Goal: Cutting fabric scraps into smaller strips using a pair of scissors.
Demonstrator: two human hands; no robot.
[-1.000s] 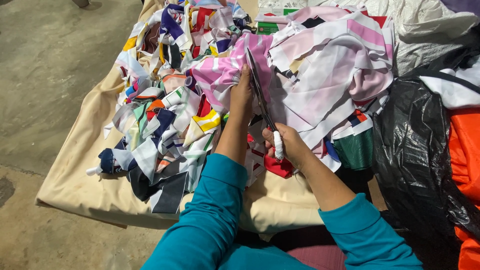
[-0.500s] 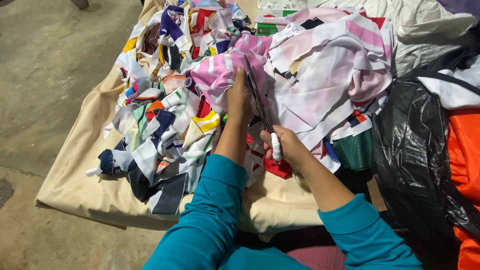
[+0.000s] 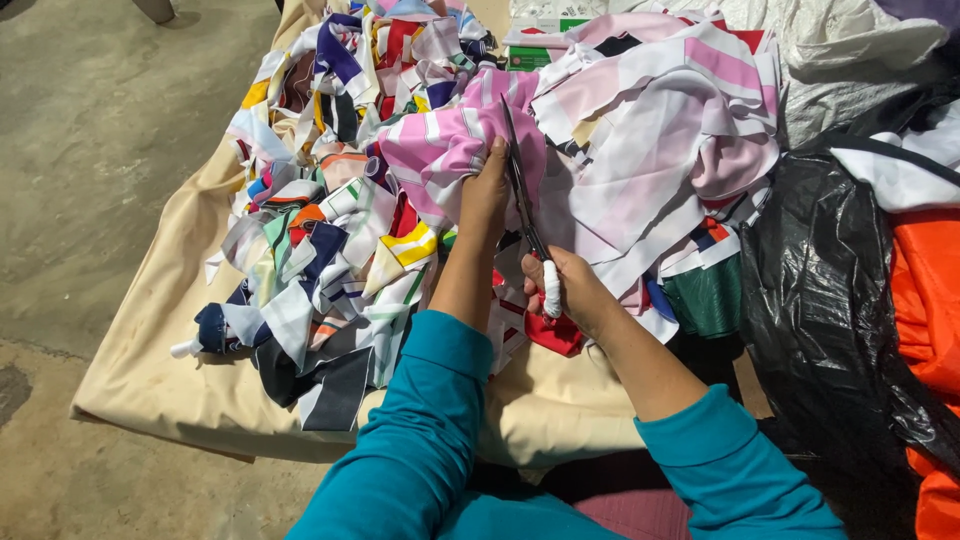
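My left hand grips the edge of a pink-and-white striped cloth in the middle of the pile. My right hand is closed around the handles of a pair of large dark scissors, one finger wrapped in white tape. The blades point away from me and run along the striped cloth right beside my left hand. Both arms wear teal sleeves.
A heap of cut fabric strips in many colours lies left on a beige sheet. A larger pink-and-white fabric bundle sits right of the scissors. A black plastic bag and orange material are at right. Concrete floor at left.
The scissor blades have closed together along the striped cloth, and my left hand has shifted slightly up the fabric beside them.
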